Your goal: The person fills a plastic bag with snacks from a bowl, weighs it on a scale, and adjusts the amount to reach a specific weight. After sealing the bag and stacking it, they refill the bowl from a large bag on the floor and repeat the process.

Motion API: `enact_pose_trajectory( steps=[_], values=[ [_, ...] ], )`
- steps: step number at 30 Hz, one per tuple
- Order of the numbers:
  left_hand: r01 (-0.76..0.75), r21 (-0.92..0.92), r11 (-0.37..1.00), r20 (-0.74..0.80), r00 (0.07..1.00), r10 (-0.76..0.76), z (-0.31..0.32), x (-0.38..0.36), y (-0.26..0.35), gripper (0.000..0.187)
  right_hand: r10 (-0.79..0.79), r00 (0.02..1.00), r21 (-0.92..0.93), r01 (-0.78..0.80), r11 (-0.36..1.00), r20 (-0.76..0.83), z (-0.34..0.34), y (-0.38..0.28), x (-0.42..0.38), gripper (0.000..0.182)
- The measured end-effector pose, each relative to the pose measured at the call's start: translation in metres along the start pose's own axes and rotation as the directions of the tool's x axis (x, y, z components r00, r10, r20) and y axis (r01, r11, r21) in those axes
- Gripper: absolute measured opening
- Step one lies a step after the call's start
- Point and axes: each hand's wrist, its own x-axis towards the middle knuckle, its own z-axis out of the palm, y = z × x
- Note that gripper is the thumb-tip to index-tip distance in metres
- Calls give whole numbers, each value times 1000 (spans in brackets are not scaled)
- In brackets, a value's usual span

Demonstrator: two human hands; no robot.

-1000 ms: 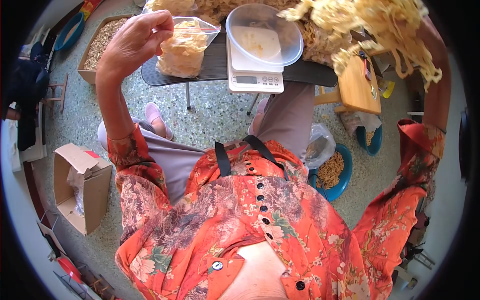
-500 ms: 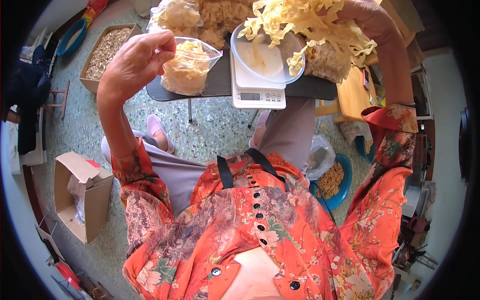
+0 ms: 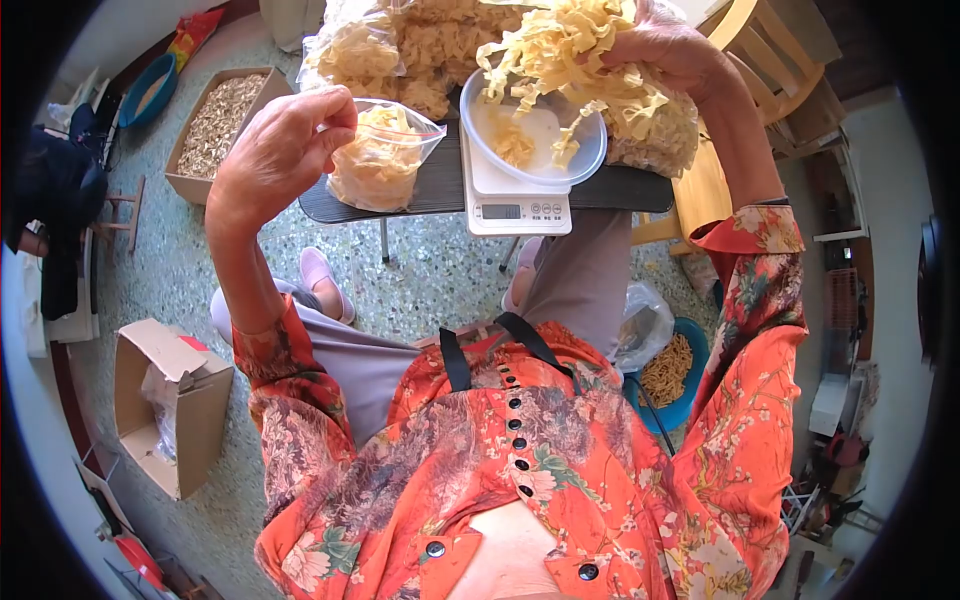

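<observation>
My left hand (image 3: 287, 145) pinches the top edge of a clear zip bag (image 3: 376, 180), which stands on the dark table partly filled with pale yellow dried strips. With my right hand (image 3: 668, 52) I grip a large bunch of the same yellow strips (image 3: 560, 50), hanging over the back and right of a clear plastic bowl (image 3: 590, 150). Some strips (image 3: 513, 142) lie inside the bowl. Under it is a white digital scale (image 3: 518, 212), its display too small to read. Filled bags of dried strips (image 3: 350, 50) stand behind my left hand.
The dark table (image 3: 625, 190) has a wooden chair (image 3: 762, 60) at its right. A box of dried pieces (image 3: 222, 122) and an open cardboard box (image 3: 172, 405) stand on the floor to the left. A blue basin of brown sticks (image 3: 668, 372) is at the lower right.
My right hand has moved left and a little down with the bunch. More strips now lie in the bowl. My left hand still holds the zip bag, and the whole view has shifted slightly.
</observation>
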Motion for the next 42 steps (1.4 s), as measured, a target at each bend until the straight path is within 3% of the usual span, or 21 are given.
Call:
enact_pose_trajectory(
  steps=[1,2,3,4,5,6,7,8,10,11,15,20,22,24,26,27,31,35,37,40,42],
  values=[
    [-5,4,1000,-1,1000,5,0,-1,1,5,-612,785,0,615,789,99,-1,28,24,20],
    [-8,7,1000,1,1000,8,0,0,1,5,-956,233,61,967,248,179,-2,43,41,20],
    [-8,7,1000,1,1000,8,0,0,2,5,-894,351,77,920,385,278,-4,37,44,20],
    [-8,16,1000,3,1000,8,0,0,3,5,-895,350,79,920,385,278,1,20,30,20],
    [-10,26,1000,3,1000,10,0,1,3,5,-560,791,-96,595,798,246,11,-6,2,20],
    [-10,28,1000,1,1000,10,-1,1,3,5,-57,991,-227,85,970,125,16,-21,-14,21],
    [-4,29,1000,1,1000,4,0,1,2,5,-510,834,253,458,852,210,22,29,41,50],
    [0,31,1000,-2,1000,0,-1,0,4,5,-513,833,251,462,851,208,24,24,33,50],
    [1,32,999,4,1000,-1,-1,1,5,5,-562,792,579,349,737,239,36,8,13,39],
    [2,31,1000,10,1000,-2,-2,0,3,5,-594,764,593,363,719,251,42,13,22,40],
    [4,-2,1000,6,1000,-4,-1,2,8,5,-559,793,419,435,797,241,53,17,28,43],
    [-18,26,1000,19,1000,17,-2,5,11,7,-585,787,372,492,787,196,81,23,37,46],
    [-7,33,999,21,1000,7,-3,4,13,7,-577,810,273,536,799,100,89,19,31,43],
    [3,40,999,25,1000,-4,-2,5,13,7,-576,812,158,558,815,100,95,21,26,49],
    [-11,37,999,24,1000,10,-2,5,13,7,-686,720,-125,675,727,-104,106,26,25,55],
    [-13,38,999,25,1000,12,-2,6,13,7,-647,762,-147,637,757,-33,104,24,20,63],
    [-20,8,1000,10,1000,20,0,4,9,6,-627,778,-296,594,748,-23,108,24,11,73],
    [10,13,1000,24,1000,-11,1,1,5,5,-707,707,-344,663,665,-6,102,20,11,78],
    [24,20,1000,30,999,-25,2,3,14,5,-705,693,-195,720,666,151,83,20,12,83],
    [29,19,999,36,999,-30,3,3,10,4,-722,661,-36,742,669,205,73,19,18,86],
    [24,20,1000,38,999,-25,2,3,8,4,-671,702,-4,691,722,238,70,19,22,88]
  ],
)
